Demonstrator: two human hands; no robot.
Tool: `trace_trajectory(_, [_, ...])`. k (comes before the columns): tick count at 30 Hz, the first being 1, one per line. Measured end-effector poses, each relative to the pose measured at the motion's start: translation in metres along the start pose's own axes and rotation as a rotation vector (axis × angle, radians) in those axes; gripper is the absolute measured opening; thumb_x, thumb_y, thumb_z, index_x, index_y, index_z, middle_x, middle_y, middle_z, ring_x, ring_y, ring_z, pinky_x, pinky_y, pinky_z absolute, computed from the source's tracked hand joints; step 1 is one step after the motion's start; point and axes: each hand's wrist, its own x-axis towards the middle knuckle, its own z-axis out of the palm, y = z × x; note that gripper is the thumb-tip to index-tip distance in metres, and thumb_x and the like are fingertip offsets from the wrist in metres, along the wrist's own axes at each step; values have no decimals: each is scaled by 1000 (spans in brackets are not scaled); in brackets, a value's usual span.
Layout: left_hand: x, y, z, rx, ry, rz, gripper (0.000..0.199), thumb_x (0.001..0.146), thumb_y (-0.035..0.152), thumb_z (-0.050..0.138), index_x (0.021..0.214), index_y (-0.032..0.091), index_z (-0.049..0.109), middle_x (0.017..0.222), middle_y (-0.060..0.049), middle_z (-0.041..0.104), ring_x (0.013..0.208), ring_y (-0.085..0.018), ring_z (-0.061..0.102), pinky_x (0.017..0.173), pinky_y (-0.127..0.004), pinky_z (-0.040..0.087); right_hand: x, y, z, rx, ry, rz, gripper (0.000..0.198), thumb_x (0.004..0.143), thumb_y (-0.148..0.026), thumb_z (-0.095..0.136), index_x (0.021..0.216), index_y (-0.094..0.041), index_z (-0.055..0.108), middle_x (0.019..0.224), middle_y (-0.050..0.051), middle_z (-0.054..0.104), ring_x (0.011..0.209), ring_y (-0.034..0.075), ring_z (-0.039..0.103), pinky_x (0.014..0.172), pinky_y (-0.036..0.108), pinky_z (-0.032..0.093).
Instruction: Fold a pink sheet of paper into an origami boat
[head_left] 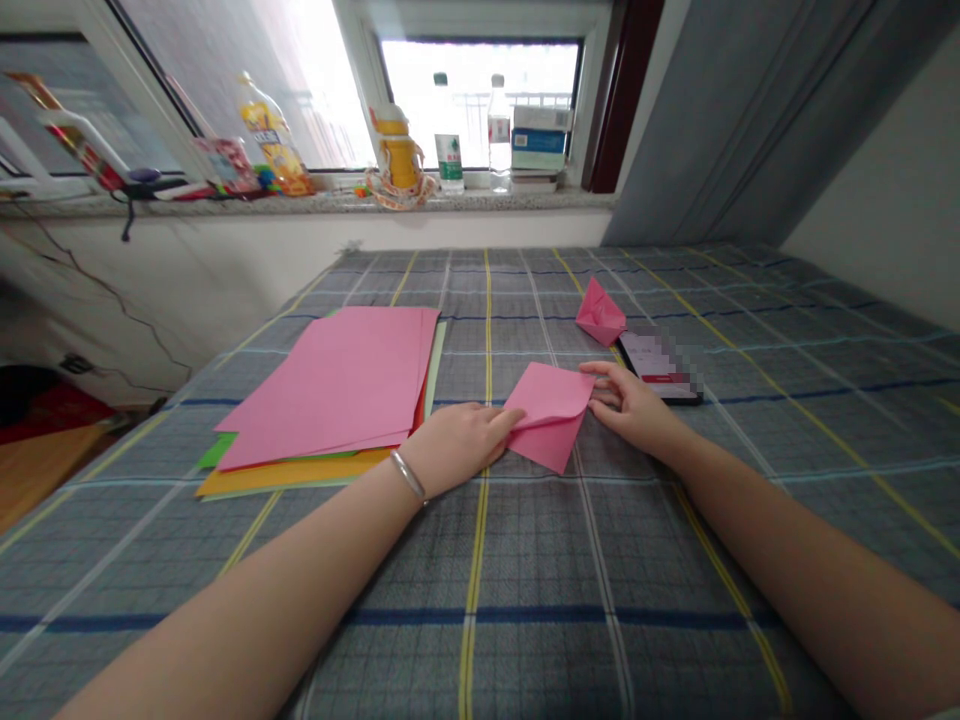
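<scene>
A small folded sheet of pink paper (551,395) rests on the plaid cloth between my two hands, with a loose layer lifting along a crease across its middle. My left hand (466,440), a silver bangle on its wrist, pinches the sheet's left corner between thumb and fingers. At the right corner, my right hand (628,400) grips the paper's edge with bent fingers; part of the fingertips is hidden. Beyond it stands a folded pink paper piece (600,312), pointed at the top. A phone (660,365) with a lit screen lies just behind my right hand.
To the left lies a stack of coloured paper (337,380), pink on top. The plaid cloth (420,580) covers the surface. Along the windowsill (480,202) stand a yellow bottle (401,155), a juice bottle (274,135), a tube (449,163) and boxes (538,145). A grey curtain hangs right.
</scene>
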Motion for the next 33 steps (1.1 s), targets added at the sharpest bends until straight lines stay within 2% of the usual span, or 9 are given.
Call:
trace_trajectory(4, [3,5,3,-2,37,-137,14,88,21,48,96,13,57,88,-8,64,85,-22,61,76,-33,50,-1,2,1,-96,61,-104,30,74,-18,59,102,-23,49,128,11,44,113,22,54,87,40,55])
trace_trajectory(7, [5,4,5,-4,75,-194,12,87,21,48,83,15,57,84,-7,62,83,-21,58,77,-33,48,-2,-3,-1,-268,137,-183,25,72,-17,60,93,-23,49,130,12,39,120,25,46,81,38,56])
trace_trajectory(11, [4,2,6,12,122,-291,12,86,24,49,83,16,57,79,-6,63,79,-22,56,75,-34,46,-4,-18,-5,-598,166,-261,24,72,-10,56,93,-22,54,110,11,53,108,28,52,87,47,51])
trace_trajectory(14, [3,1,6,-35,136,-374,15,86,29,49,90,18,58,79,-5,65,80,-22,57,70,-32,46,-5,-29,-6,-728,13,-342,34,73,-6,52,101,-22,60,103,9,62,105,28,55,93,50,46])
trace_trajectory(18, [4,-1,5,-52,98,-477,24,87,36,47,82,18,63,75,-6,65,77,-23,59,64,-32,45,-6,-32,-3,-687,-233,-480,53,69,-2,49,115,-26,61,123,3,60,121,25,48,103,47,40])
trace_trajectory(23, [7,-7,5,-131,34,-596,40,87,40,44,61,16,64,62,-9,63,65,-23,59,61,-32,43,-8,-30,1,-706,-296,-513,53,75,-4,47,123,-25,58,127,3,60,125,23,47,106,46,39])
trace_trajectory(28, [9,-10,14,-452,73,-601,35,86,39,47,72,15,68,68,-7,67,64,-20,61,58,-28,42,-12,-39,5,-729,-320,-556,55,76,-5,46,127,-23,56,133,5,56,127,22,45,108,43,36])
trace_trajectory(31, [9,-11,20,-646,113,-565,25,83,34,51,86,16,68,80,-5,71,70,-19,65,60,-26,45,-16,-47,7,-734,-340,-580,64,71,-6,50,133,-22,50,141,7,48,132,22,40,110,43,33])
trace_trajectory(33, [9,-12,22,-700,130,-537,22,80,30,55,94,17,67,88,-4,72,76,-19,66,64,-26,47,-18,-50,9,-728,-361,-602,69,69,-7,51,136,-20,46,144,8,43,134,23,36,111,44,31])
